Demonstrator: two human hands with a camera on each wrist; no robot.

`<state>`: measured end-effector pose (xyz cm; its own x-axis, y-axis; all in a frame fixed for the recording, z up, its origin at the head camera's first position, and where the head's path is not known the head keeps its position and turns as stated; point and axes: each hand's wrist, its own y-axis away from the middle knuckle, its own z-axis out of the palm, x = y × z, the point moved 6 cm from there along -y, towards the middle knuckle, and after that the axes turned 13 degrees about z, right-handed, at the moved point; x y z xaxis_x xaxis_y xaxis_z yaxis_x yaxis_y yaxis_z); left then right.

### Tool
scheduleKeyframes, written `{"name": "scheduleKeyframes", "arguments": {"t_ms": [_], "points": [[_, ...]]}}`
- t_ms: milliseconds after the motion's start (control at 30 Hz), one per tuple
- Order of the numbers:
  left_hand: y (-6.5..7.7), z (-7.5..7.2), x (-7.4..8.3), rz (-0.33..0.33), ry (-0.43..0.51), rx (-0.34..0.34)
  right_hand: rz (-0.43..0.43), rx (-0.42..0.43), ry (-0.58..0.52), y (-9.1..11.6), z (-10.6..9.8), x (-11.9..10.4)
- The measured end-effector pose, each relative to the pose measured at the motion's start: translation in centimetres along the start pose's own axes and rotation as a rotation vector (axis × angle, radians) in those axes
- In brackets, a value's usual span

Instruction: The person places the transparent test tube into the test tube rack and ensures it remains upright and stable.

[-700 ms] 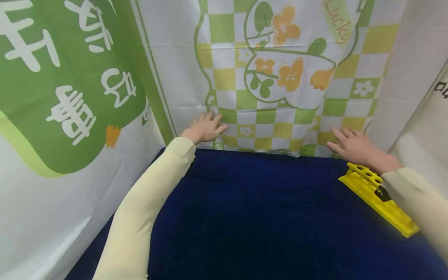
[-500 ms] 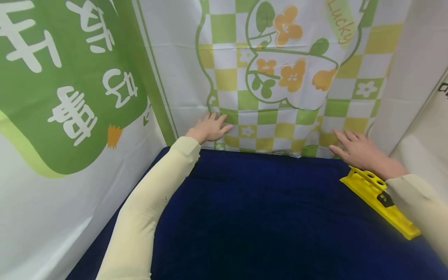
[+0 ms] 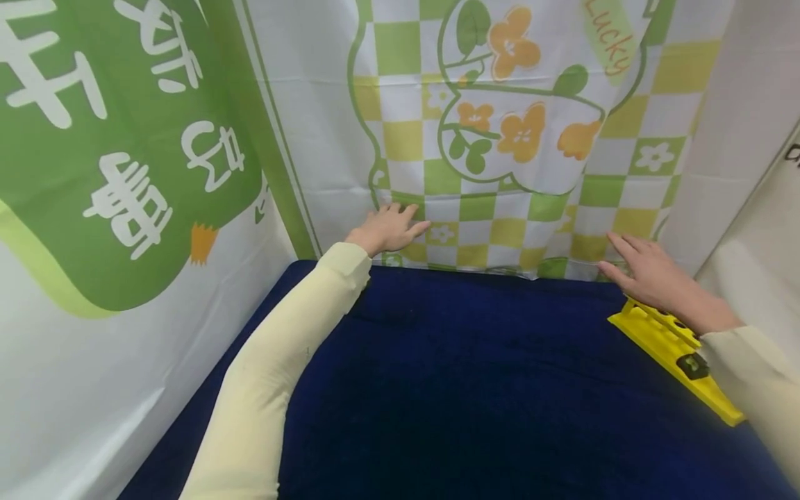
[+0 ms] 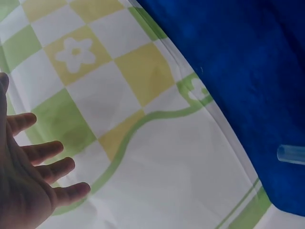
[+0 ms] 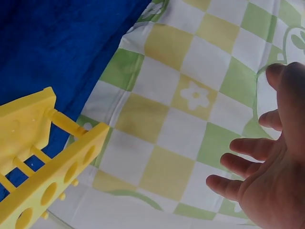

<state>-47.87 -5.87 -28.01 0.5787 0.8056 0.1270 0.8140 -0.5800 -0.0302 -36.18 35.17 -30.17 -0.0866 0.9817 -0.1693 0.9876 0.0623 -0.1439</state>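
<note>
My left hand [image 3: 390,230] is held out with fingers spread, over the back edge of the dark blue cloth [image 3: 475,375] and in front of the checked curtain [image 3: 478,208]. It holds nothing. Farther right, my right hand [image 3: 662,278] reaches out the same way, fingers straight and palm bare in the right wrist view. Below its wrist stands a yellow rack [image 3: 653,340] with round holes along its top bar; hand and sleeve hide part of it. In the left wrist view, the end of a clear tube [image 4: 291,154] lies over the blue cloth.
A small black item [image 3: 692,365] sits at the yellow rack near the right sleeve. White and green printed cloth [image 3: 187,333] walls in the left side, and a pale cloth wall [image 3: 756,257] stands on the right.
My left hand has drifted to the right along the curtain. The right hand has shifted slightly right and down, covering more of the rack's top bar. The rack stays about where it was.
</note>
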Motion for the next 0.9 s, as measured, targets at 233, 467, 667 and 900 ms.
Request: {"name": "scheduleKeyframes", "arguments": {"t_ms": [233,467,667,900], "points": [[-0.6,0.0,1.1,0.028,0.007,0.018,-0.014,0.028,-0.030,0.9,-0.1,0.5],[-1.1,0.3,2.0,0.067,0.024,0.031,0.005,0.040,-0.066,2.0,0.2,1.6],[-1.9,1.3,3.0,0.115,0.063,0.042,0.015,0.076,-0.092,2.7,0.2,2.7],[-2.6,2.0,4.3,0.164,0.093,0.034,-0.021,0.204,-0.117,3.4,-0.6,3.5]]}}
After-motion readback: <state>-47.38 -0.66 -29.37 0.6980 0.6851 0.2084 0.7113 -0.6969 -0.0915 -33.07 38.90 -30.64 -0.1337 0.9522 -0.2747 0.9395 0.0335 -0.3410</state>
